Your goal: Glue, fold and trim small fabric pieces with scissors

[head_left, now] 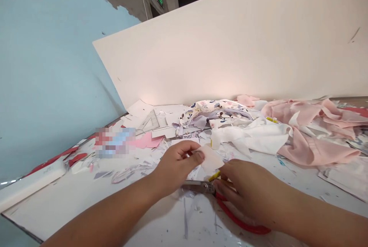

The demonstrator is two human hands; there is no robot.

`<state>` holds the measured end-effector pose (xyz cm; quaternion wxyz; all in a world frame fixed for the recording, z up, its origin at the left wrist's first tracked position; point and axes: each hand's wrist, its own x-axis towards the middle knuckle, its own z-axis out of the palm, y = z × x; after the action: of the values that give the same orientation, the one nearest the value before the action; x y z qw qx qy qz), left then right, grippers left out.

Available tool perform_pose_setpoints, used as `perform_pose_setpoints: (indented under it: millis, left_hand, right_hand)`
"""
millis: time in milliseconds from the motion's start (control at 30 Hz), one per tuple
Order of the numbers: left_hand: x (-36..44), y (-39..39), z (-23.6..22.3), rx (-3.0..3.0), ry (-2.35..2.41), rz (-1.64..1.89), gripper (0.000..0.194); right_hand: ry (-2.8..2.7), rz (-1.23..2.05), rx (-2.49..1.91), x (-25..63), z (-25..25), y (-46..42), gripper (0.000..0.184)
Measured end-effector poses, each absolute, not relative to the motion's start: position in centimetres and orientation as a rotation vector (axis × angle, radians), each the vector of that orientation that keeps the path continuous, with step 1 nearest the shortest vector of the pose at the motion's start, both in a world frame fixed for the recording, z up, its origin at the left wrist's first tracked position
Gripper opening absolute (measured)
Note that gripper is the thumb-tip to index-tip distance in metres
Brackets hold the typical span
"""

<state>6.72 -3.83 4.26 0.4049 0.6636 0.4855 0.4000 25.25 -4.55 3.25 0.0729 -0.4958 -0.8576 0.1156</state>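
My left hand (179, 162) pinches a small pale pink piece (211, 159), paper or cloth, between thumb and fingers. Close by on the right, my right hand (247, 187) has its fingers bent together, the fingertips near the piece's lower corner. A short yellow strip (214, 176) shows at those fingertips; whether they grip it is hidden. Scissors with red handles (244, 222) lie partly beneath the right hand. Their metal blades (197, 186) point left, below the left hand, and the pivot is beside the right fingertips.
Paper scraps litter the white table (161, 220). Behind my hands are floral cloth (224, 107), white cloth (255, 135), pink cloth (316, 147) and a clear set square (151, 120). A long white box (34, 181) lies left. A tall white panel (230, 55) closes off the back.
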Motion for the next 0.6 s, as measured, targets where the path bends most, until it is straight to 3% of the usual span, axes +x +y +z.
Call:
perform_pose_setpoints:
  millis: [100,167,333,433,600]
  left_hand:
    - [7.2,-4.1,3.7,1.631,1.172,1.044,0.021]
    - [7.4,-4.1,3.2,1.588,1.173,1.087,0.022]
    - [7.5,-3.8,2.1,1.589,1.263,1.123,0.020]
    - [7.4,-3.9,2.0,1.609,1.280,1.106,0.021]
    - [7.1,-3.5,2.9,1.763,1.306,0.885,0.016]
  right_hand:
    - [-2.429,0.447,-1.454,25.2,3.6,-4.4,0.017]
    - [-2.276,0.713,-1.346,25.4,4.1,-4.6,0.012]
    - [-1.866,1.428,-1.048,25.4,3.2,-3.9,0.020]
    - [-1.675,1.480,-1.071,25.3,1.8,-3.2,0.017]
    - [-1.814,1.264,-1.144,25.1,0.7,-2.8,0.019]
